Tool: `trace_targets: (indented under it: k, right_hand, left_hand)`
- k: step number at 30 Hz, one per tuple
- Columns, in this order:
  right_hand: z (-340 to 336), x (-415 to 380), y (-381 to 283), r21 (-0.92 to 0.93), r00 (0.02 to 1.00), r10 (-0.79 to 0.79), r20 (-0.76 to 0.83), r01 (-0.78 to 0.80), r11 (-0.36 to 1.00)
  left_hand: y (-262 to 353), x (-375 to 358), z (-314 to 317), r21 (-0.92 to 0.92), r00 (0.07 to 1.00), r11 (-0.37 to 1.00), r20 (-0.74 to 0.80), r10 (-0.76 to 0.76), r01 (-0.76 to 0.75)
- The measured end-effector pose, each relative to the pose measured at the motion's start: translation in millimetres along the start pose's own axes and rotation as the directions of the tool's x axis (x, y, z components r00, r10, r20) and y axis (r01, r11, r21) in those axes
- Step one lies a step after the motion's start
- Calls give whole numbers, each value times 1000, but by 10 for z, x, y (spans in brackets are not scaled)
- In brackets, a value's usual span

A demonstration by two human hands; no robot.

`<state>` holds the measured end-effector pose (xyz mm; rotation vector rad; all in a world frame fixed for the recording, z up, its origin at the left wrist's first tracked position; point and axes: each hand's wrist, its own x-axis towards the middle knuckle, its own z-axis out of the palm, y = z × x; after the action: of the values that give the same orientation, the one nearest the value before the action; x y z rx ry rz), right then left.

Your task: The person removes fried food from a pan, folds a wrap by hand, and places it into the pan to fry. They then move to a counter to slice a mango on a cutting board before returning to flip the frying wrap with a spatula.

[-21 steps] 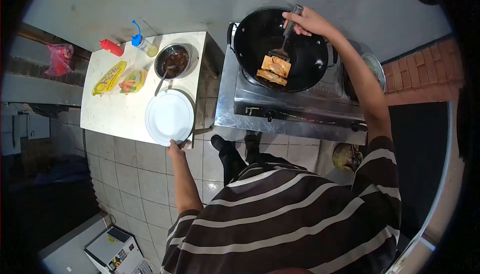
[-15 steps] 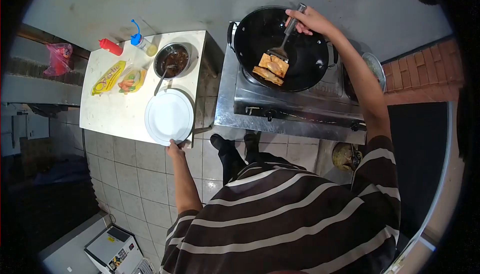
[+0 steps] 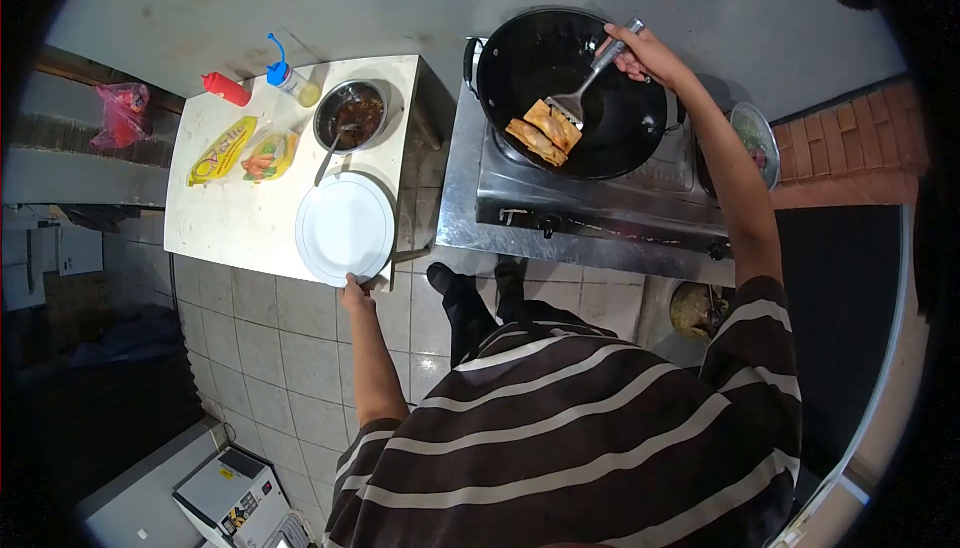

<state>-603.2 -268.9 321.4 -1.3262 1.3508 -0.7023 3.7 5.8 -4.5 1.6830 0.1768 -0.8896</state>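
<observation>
My right hand (image 3: pixel 645 56) is closed around the handle of a metal spatula (image 3: pixel 568 105), above a black wok (image 3: pixel 625 138). The spatula's blade meets golden-brown, rectangular fried parcels (image 3: pixel 540 135), which lie close together low in the wok. Over at the white table's front edge, my left hand (image 3: pixel 357 291) grips the near rim of a white plate (image 3: pixel 345 228). Nothing lies on the plate. Just behind it is a metal bowl (image 3: pixel 350 116) of dark sauce with a spoon (image 3: pixel 328 160) leaning in it.
The wok rests on a steel gas stove (image 3: pixel 600 213). A red squeeze bottle (image 3: pixel 227 89), a blue-capped bottle (image 3: pixel 293 84) and a yellow packet (image 3: pixel 222 151) are on the white table (image 3: pixel 230 233). Right of the stove is a bowl of chopped greens (image 3: pixel 750 138).
My right hand and the spatula have shifted slightly right and down, and the blade now sits against the right side of the parcels. My left hand still holds the plate's rim.
</observation>
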Motion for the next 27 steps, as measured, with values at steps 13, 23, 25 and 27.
trace_targets:
  k: [13, 23, 25, 27]
  right_hand:
    - [8, -27, 129, 115, 1000, 0, -9, 1, 993]
    - [-9, -50, 216, 247, 997, 68, -49, -54, 968]
    - [17, -51, 255, 253, 995, 84, -54, -67, 965]
    - [36, -50, 298, 258, 993, 101, -55, -84, 962]
  left_hand:
    - [2, 68, -8, 22, 998, 998, 19, -59, 59]
    - [24, 99, -29, 81, 995, 991, 8, -103, 102]
    - [10, 124, -35, 82, 995, 992, 9, -98, 97]
    - [0, 129, -55, 83, 996, 992, 7, -94, 93]
